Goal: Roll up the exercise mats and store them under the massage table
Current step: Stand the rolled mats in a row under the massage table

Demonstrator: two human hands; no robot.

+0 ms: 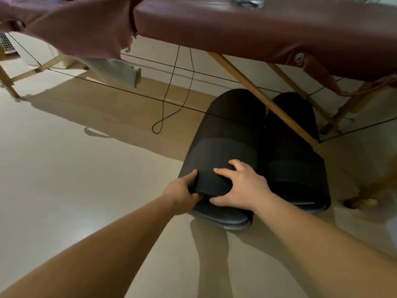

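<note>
Two rolled black exercise mats lie side by side on the floor, their far ends under the maroon massage table (247, 26). On the near end of the left rolled mat (227, 134), my left hand (182, 190) grips the left side with the thumb on top. My right hand (240, 186) presses flat on the top of that same end, fingers spread. The right rolled mat (294, 151) lies untouched, touching the left one, and a wooden table leg (266, 100) crosses above both.
Black support cables (171, 91) hang and stretch under the table, one looping down to the floor. More wooden legs (343, 108) stand at the right and far left. A grey folded object (116, 69) leans at the back. Pale floor (75, 168) spreads to the left.
</note>
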